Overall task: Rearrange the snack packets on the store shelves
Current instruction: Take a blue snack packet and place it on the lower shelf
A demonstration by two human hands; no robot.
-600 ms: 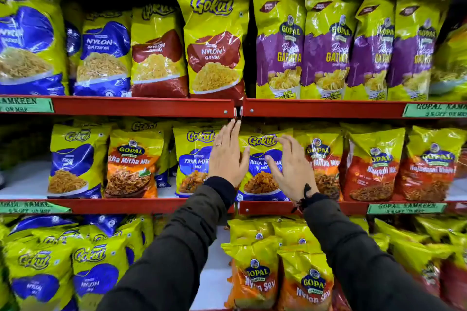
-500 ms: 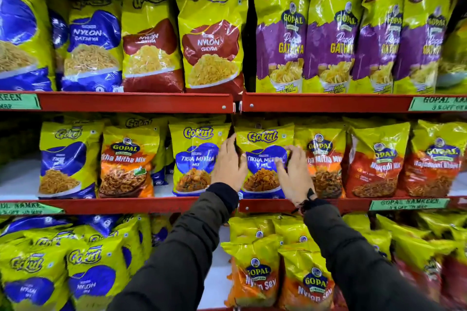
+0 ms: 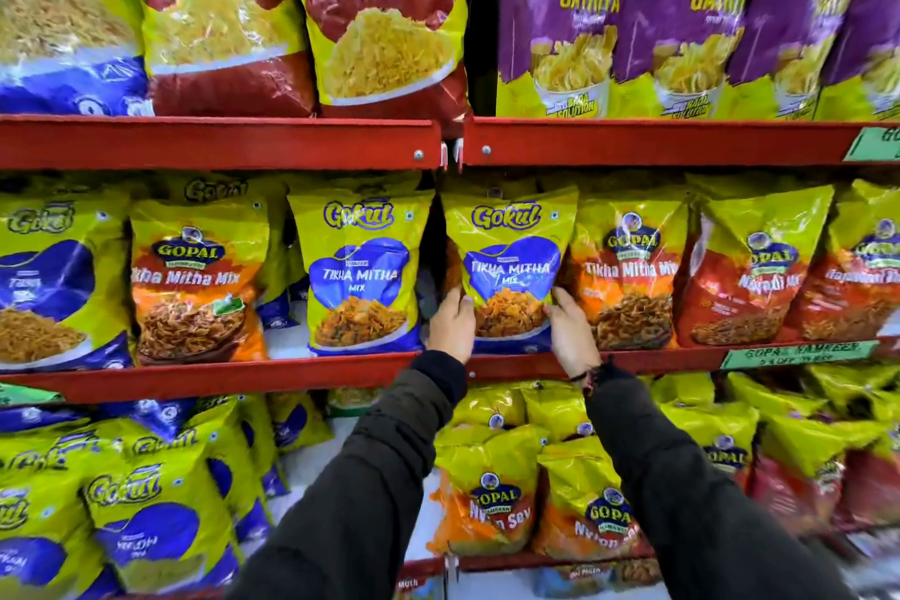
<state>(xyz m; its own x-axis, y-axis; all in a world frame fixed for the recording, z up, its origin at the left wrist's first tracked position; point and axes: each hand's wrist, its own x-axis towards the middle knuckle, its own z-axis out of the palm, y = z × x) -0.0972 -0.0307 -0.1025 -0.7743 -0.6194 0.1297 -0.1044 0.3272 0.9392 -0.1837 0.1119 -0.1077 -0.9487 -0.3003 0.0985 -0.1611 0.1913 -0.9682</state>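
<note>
A yellow and blue Gokul Tikha Mitha Mix packet (image 3: pixel 509 258) stands upright on the middle red shelf (image 3: pixel 243 378), at the gap between two shelf sections. My left hand (image 3: pixel 452 324) grips its lower left edge. My right hand (image 3: pixel 572 334) grips its lower right edge. A second, identical Gokul packet (image 3: pixel 363 273) stands just to the left, apart from my hands. An orange Gopal Tikha Mitha Mix packet (image 3: pixel 630 278) touches the held packet on the right.
The upper shelf (image 3: pixel 219 141) carries Nylon Chevda packets (image 3: pixel 384 15) and purple Papdi Gathiya packets (image 3: pixel 560 5). Further Gopal packets (image 3: pixel 750 268) fill the middle shelf to the right. Below lie Gopal Nylon Sev packets (image 3: pixel 492 497) and Gokul packets (image 3: pixel 146 516).
Both hands slid down from the packet's front to its lower edges and closed on it. The camera moved closer to the shelves.
</note>
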